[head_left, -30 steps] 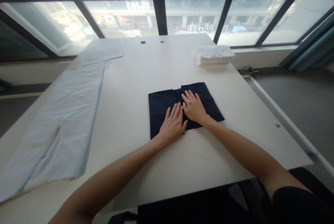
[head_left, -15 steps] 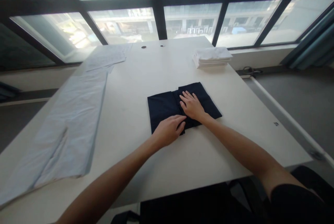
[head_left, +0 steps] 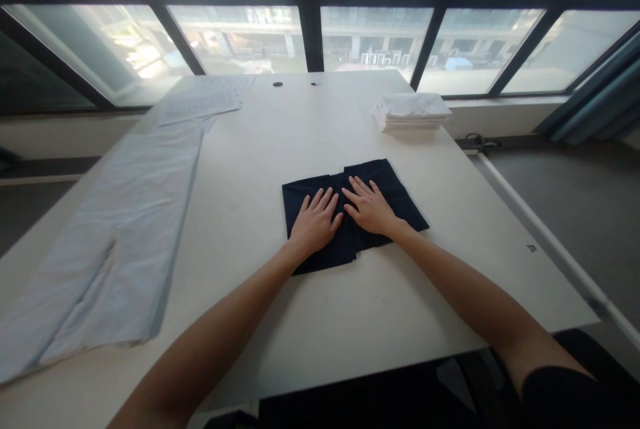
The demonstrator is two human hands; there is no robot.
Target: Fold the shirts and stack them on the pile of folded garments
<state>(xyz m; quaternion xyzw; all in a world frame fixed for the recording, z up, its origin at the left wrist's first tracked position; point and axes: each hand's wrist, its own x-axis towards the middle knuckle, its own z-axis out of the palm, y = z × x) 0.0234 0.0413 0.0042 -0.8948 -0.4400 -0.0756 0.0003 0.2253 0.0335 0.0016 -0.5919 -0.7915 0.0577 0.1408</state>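
A dark navy folded cloth (head_left: 330, 252) lies flat on the white table, its two halves offset where they meet in the middle. My left hand (head_left: 317, 219) rests palm down on its left half with the fingers spread. On the right half, close to the middle seam, my right hand (head_left: 370, 205) lies flat, fingers also apart. Both hands press on the fabric without gripping it. Parts of the cloth under the palms are hidden.
Long pale fabric pieces (head_left: 135, 209) cover the left side of the white table (head_left: 280, 342). A neat stack of folded white cloths (head_left: 413, 112) sits at the back right. Two small holes show near the far edge, before dark-framed windows (head_left: 313, 29).
My left hand has moved up and left from the middle seam and now lies flat with spread fingers. My right hand stays nearly where it was on the cloth.
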